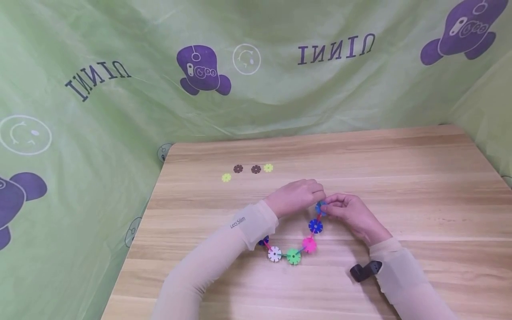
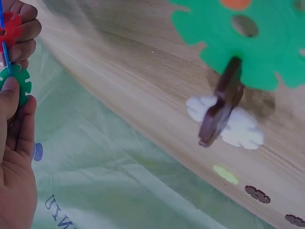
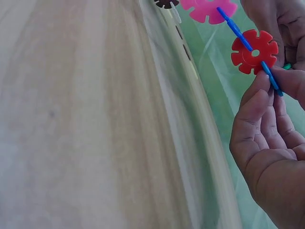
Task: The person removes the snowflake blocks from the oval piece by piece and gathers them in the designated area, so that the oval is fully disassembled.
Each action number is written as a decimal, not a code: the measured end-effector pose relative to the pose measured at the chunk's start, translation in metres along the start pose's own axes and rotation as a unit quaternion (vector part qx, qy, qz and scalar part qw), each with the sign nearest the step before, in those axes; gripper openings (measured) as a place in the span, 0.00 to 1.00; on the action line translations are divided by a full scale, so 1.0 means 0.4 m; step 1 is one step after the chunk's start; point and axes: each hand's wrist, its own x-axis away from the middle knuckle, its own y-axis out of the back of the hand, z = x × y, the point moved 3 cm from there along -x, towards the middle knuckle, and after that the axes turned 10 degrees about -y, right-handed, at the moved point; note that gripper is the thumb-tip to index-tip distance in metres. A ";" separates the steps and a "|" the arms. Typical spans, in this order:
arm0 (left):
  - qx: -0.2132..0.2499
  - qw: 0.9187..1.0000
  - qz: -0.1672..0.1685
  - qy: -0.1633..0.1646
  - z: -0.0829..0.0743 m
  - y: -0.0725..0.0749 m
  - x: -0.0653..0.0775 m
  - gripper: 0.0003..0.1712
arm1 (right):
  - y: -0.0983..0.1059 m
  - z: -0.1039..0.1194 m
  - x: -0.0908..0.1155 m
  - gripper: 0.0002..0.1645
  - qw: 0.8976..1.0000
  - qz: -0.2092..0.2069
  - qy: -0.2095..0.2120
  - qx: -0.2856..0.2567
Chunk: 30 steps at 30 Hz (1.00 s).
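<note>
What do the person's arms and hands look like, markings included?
Both the left hand and right hand are bare. The left sleeve and right sleeve are pale cream and close-fitting. Small dark lettering, apparently "Lets Slim", marks the left one; a black device shows beside the right.

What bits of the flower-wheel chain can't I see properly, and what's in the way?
- Dark blue disc, head view: partly hidden by the left sleeve.
- Light blue disc, head view: partly covered by the right hand.
- Big green disc, left wrist view: cut off by the picture's top and right edges.
- Pink disc, right wrist view: cut off by the top edge.
</note>
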 end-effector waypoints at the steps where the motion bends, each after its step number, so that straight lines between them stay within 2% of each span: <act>1: 0.001 1.000 -0.001 0.003 0.000 -0.002 0.001 0.16 | -0.001 0.000 -0.001 0.04 1.000 0.001 0.000 -0.003; 7: 0.019 1.000 -0.019 0.012 0.006 -0.009 0.005 0.15 | -0.005 0.004 -0.002 0.04 1.000 0.006 -0.002 -0.010; 10: 0.040 0.998 -0.025 0.029 0.015 -0.008 0.013 0.16 | -0.008 0.005 -0.001 0.03 1.000 0.006 -0.005 -0.003; 14: 0.088 0.993 -0.032 0.069 0.038 -0.001 0.035 0.16 | -0.008 0.003 -0.002 0.06 1.000 0.004 -0.008 0.014; 17: 0.131 0.983 -0.034 0.123 0.065 0.005 0.064 0.16 | -0.006 0.001 -0.006 0.09 1.000 0.003 -0.012 0.027; 21: 0.186 0.958 -0.030 0.216 0.112 0.000 0.116 0.16 | 0.000 -0.002 -0.005 0.12 0.999 -0.003 -0.021 0.041; 25: 0.225 0.925 -0.051 0.302 0.166 -0.032 0.190 0.15 | 0.005 -0.002 0.000 0.14 0.999 -0.005 -0.022 0.047; 27: 0.240 0.901 -0.066 0.354 0.190 -0.051 0.235 0.13 | 0.006 -0.002 0.000 0.15 0.999 -0.005 -0.019 0.051; 30: 0.251 0.862 -0.073 0.435 0.217 -0.078 0.301 0.09 | 0.007 0.000 0.001 0.15 0.998 -0.008 -0.020 0.052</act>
